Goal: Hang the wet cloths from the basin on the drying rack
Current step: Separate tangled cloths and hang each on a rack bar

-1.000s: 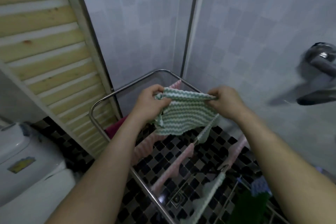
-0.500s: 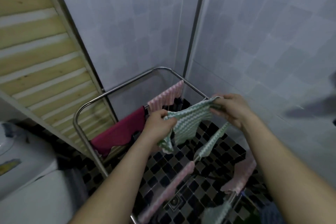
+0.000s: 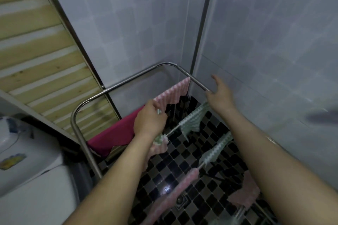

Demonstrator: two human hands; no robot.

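Observation:
The steel drying rack (image 3: 128, 80) stands in the corner over a black checkered floor. A green-and-white zigzag cloth (image 3: 193, 118) lies draped over one of its thin rods. My left hand (image 3: 150, 121) grips a bunched green-and-white end at the rod's left end. Open with fingers spread, my right hand (image 3: 219, 93) hovers by the rack's right rail, just above the cloth's far end. Also hanging on the rack are a pink cloth (image 3: 173, 93), a magenta cloth (image 3: 113, 137), a second green-and-white cloth (image 3: 215, 151) and more pink cloths (image 3: 175, 188). The basin is out of view.
A white appliance (image 3: 27, 160) sits at the lower left, close to the rack's frame. A wooden slatted panel (image 3: 36, 42) leans behind it. Tiled walls close in at the back and right. A floor drain (image 3: 180, 201) lies under the rack.
Both hands brought the green-and-white cloth down onto a rack rod. My right hand let go and opened; my left hand still grips its end.

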